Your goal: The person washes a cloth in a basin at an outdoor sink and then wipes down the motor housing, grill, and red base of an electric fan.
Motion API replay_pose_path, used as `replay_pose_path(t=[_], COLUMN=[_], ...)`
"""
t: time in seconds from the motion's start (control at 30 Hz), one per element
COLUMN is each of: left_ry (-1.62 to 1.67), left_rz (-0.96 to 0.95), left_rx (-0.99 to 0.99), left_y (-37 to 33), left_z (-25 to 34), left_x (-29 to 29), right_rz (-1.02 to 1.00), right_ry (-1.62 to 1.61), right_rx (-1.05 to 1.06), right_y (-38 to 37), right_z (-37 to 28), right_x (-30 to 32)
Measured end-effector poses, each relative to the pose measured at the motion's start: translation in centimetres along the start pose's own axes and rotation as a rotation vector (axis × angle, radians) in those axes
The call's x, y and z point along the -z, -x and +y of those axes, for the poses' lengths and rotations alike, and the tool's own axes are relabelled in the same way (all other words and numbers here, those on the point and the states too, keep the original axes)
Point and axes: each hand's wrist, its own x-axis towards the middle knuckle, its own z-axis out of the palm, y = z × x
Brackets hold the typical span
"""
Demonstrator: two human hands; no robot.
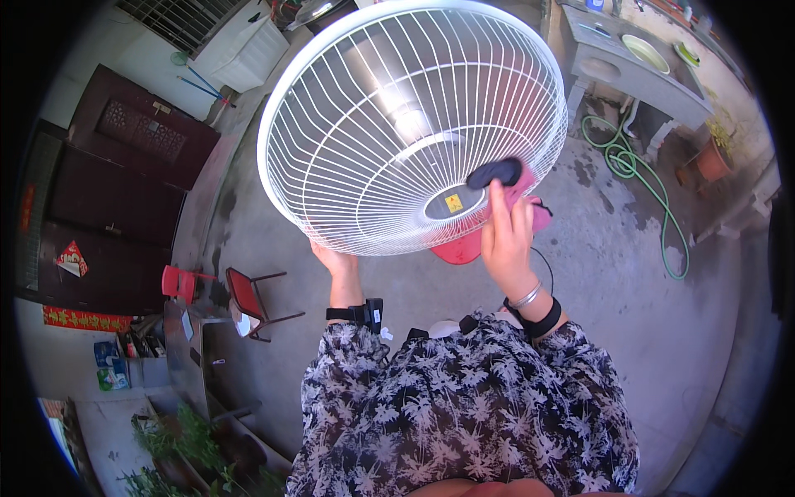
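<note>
A large white wire fan guard (pixel 364 137), round and bowl-shaped, is held up before me with its hollow side showing. At its middle is a grey disc with a yellow label (pixel 453 203). My left hand (pixel 331 258) grips the lower left of the guard from outside, its fingers partly hidden behind the wires. A pink and dark cloth (pixel 523 184) is bunched in my right hand (pixel 507 240). The fingers press it against the guard's wires, just right of the centre disc.
Beneath the guard, a red stool (pixel 458 250) shows in part. To the left stand a red folding chair (pixel 247 296), a table (pixel 186 356) and dark doors (pixel 116 166). A stone sink (pixel 617 66) and a coiled green hose (pixel 623 157) are at the far right.
</note>
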Motion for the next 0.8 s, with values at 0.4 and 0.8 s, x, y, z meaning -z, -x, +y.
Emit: replay_pose_path(t=[0.4,0.8], left_ry=[0.041,-0.011], left_rz=[-0.021,-0.059], left_rx=[0.016,-0.016], left_y=[0.5,0.0], left_z=[0.0,-0.1], left_x=[-0.4,1.7], right_rz=[-0.341,-0.493], right_ry=[-0.083,0.069], right_rx=[-0.245,-0.006], right_y=[-1.7,-1.0], right_z=[-3.7,-3.7], right_x=[-3.3,-4.4])
